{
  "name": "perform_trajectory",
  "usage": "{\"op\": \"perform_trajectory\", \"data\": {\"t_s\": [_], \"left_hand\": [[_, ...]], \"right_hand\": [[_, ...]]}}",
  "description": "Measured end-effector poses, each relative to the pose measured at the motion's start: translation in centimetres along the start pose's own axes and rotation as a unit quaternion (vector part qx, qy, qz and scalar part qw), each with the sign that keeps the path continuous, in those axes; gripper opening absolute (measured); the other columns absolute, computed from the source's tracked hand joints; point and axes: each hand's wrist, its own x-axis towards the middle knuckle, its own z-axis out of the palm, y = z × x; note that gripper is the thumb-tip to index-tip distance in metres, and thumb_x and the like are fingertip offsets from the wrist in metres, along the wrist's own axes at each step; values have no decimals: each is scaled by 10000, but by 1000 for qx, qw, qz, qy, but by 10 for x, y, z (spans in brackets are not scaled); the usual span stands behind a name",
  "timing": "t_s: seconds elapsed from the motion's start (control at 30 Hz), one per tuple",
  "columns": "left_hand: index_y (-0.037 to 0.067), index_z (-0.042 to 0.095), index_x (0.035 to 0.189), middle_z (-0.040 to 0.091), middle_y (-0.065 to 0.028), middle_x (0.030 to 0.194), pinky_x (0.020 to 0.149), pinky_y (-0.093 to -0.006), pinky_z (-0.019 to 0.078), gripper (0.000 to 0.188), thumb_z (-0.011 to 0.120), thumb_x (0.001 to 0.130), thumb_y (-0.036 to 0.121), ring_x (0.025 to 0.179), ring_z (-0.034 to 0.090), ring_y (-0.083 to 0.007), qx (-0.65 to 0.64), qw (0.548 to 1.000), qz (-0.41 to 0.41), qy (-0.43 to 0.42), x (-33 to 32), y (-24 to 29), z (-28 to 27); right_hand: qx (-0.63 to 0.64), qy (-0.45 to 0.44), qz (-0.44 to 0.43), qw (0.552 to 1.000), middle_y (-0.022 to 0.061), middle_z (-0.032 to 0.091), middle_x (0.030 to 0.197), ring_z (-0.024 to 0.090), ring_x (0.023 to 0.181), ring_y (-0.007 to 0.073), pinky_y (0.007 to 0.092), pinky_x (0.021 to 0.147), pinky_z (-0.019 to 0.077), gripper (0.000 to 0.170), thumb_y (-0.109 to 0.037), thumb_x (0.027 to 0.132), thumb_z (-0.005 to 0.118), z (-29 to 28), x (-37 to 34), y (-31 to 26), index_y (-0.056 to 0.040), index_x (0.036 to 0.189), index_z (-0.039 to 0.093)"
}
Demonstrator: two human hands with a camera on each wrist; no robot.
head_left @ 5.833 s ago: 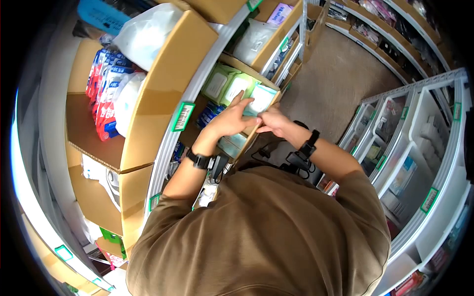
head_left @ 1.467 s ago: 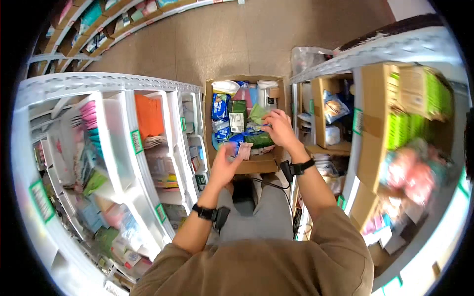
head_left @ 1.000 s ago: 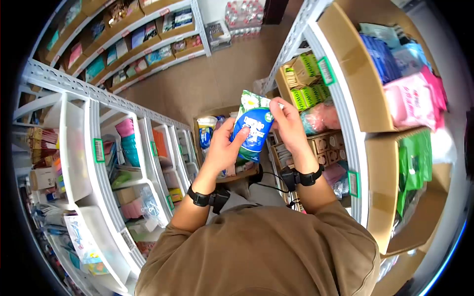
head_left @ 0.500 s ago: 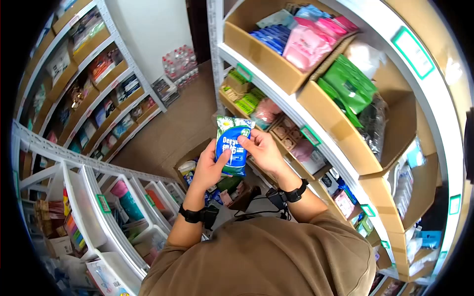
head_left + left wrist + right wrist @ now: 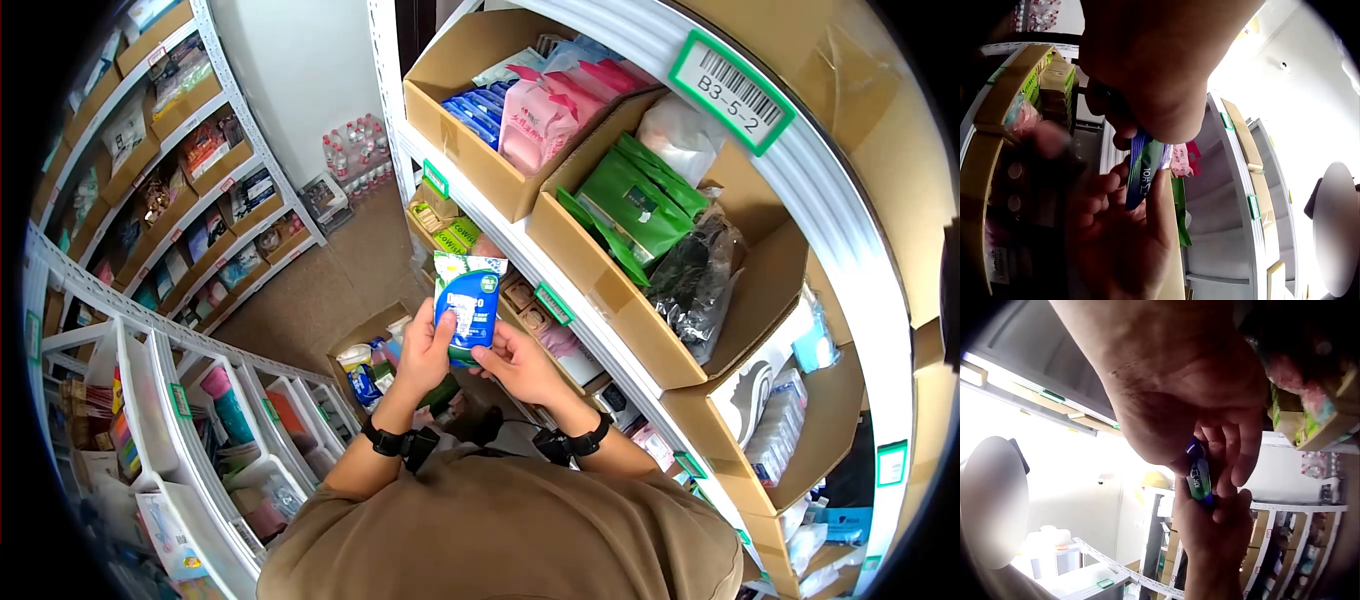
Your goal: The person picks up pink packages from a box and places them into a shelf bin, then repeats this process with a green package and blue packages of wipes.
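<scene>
A blue, white and green packet (image 5: pixel 466 308) with daisies printed at its top is held upright in front of the torso. The left hand (image 5: pixel 425 350) grips its left side, thumb across the front. At its lower right corner the right hand (image 5: pixel 520 365) pinches it between thumb and fingers. The left wrist view shows the packet (image 5: pixel 1146 169) edge-on between the left hand (image 5: pixel 1147 81) and the right hand (image 5: pixel 1122 244). In the right wrist view the packet's end (image 5: pixel 1200 478) shows between the right hand (image 5: pixel 1185 406) and the left hand (image 5: pixel 1210 531).
An open carton (image 5: pixel 337 352) of mixed packets stands on the floor beyond the hands. Right: shelves with cardboard bins (image 5: pixel 590 270) holding pink, blue and green packs, and a B3-5-2 label (image 5: pixel 731 92). Left: white bins (image 5: pixel 140 400). Bottled drinks (image 5: pixel 357 150) stand by the far wall.
The hands took up the blue packet from above the floor carton and raised it. The view has turned toward the right-hand shelves. The right hand has slid from the packet's upper right to its lower corner.
</scene>
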Motion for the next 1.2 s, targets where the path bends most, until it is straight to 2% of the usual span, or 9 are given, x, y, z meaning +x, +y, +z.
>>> {"op": "perform_trajectory", "data": {"t_s": [0.13, 0.3, 0.4, 0.63, 0.8, 0.93, 0.97, 1.1, 1.2], "left_hand": [[29, 545, 972, 578, 13, 754, 602, -227, 432, 265, 494, 1033, 282, 704, 484, -22, 17, 995, -65, -69, 6, 27, 2], [-4, 575, 1046, 632, 7, 946, 746, -205, 470, 254, 472, 1043, 228, 861, 564, -27, -69, 981, -64, -167, 16, 3, -12], [-39, 569, 1213, 647, -16, 1045, 784, -210, 456, 301, 481, 1035, 188, 890, 546, -34, -155, 963, -91, -199, 18, 5, -10], [-45, 573, 1225, 642, -17, 1067, 825, -225, 454, 302, 488, 1025, 164, 929, 550, -53, -139, 947, -87, -276, 12, 5, -3], [-38, 596, 1160, 635, 16, 959, 751, -219, 453, 263, 500, 1019, 162, 854, 536, -43, -88, 936, -72, -333, 26, 9, -7], [-19, 602, 933, 579, 23, 761, 643, -206, 417, 195, 559, 989, 162, 729, 478, -20, -27, 900, -39, -433, 51, 34, -6], [-34, 606, 1044, 624, 15, 848, 678, -222, 454, 210, 534, 1005, 159, 766, 540, -29, 15, 875, -29, -482, 63, 45, -11], [-3, 646, 1052, 690, -52, 863, 642, -217, 489, 179, 553, 976, 130, 710, 631, -93, 21, 917, 81, -390, 104, 78, -18], [51, 680, 1018, 693, -24, 936, 631, -236, 442, 149, 624, 932, 160, 807, 613, -86, 132, 934, 252, -217, 162, 89, -30]], "right_hand": [[-14, 25, 4, 1000, 53, 682, 1029, 652, 824, 107, 258, 721, 534, 254, -127, 983, 576, -9, -9, -1, -3, 1199, 526], [-36, 55, -22, 998, 63, 680, 1030, 647, 844, 108, 279, 730, 551, 272, -105, 984, 567, 1, -23, -10, 4, 1230, 530], [-51, 83, -11, 995, 65, 679, 1038, 645, 854, 110, 284, 728, 557, 320, -115, 987, 565, 7, -40, -3, -9, 1285, 516], [-17, 94, 13, 995, 54, 673, 1030, 641, 832, 110, 280, 737, 544, 330, -161, 994, 566, 14, -71, -1, -12, 1284, 510], [-8, 128, -25, 991, 43, 655, 1063, 627, 891, 95, 265, 728, 528, 331, -185, 988, 585, 22, -68, 3, -18, 1263, 510], [0, 190, -91, 978, 66, 623, 1202, 586, 1056, 91, 268, 920, 484, 418, -43, 961, 591, 27, -62, -6, 12, 1349, 446], [-14, 189, -101, 977, 74, 625, 1212, 589, 1065, 99, 265, 916, 483, 434, -41, 960, 591, 24, -63, -10, 11, 1364, 442], [-55, 224, -117, 966, 55, 640, 1156, 600, 998, 90, 260, 863, 497, 402, -64, 961, 601, 23, -66, -34, -2, 1338, 475], [-56, 238, -109, 964, 44, 645, 1129, 607, 972, 99, 270, 852, 502, 377, -67, 961, 601, 21, -69, -44, -7, 1317, 492]]}}
